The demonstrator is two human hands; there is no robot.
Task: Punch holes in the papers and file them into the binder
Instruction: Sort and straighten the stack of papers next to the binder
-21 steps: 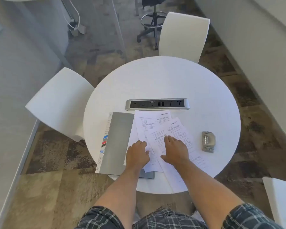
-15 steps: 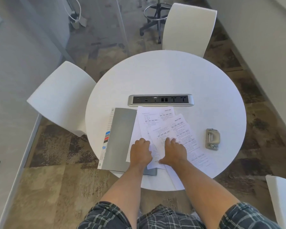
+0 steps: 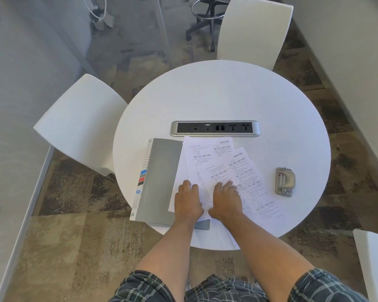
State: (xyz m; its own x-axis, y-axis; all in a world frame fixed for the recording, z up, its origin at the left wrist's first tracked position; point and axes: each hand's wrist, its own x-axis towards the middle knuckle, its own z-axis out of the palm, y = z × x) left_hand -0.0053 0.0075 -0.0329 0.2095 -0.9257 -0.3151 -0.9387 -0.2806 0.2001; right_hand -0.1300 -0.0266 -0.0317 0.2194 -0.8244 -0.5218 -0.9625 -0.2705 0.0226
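Head view: round white table (image 3: 223, 92) seen from above, person standing at its near edge. Printed papers (image 3: 223, 168) lay fanned in a loose overlapping pile at the near middle of the table, some sheets skewed right, one hanging past the near rim. Grey binder (image 3: 162, 182) lay closed and flat just left of the pile, its right part under the leftmost sheets, spine label with blue, red and black tabs facing left. Left hand (image 3: 188, 203) rested palm down on the left sheets, fingers lightly bent, pressing, nothing gripped. Right hand (image 3: 226, 199) lay flat on the middle sheets just beside the left, fingers extended forward, thumb out, also pressing and not grasping. Metal hole punch (image 3: 284, 181) sat on the table right of the papers, apart from them, untouched. Silver power socket strip (image 3: 215, 128) was set in the tabletop just beyond the papers. Two white chairs (image 3: 79, 125) stood left and far side; patterned carpet below.
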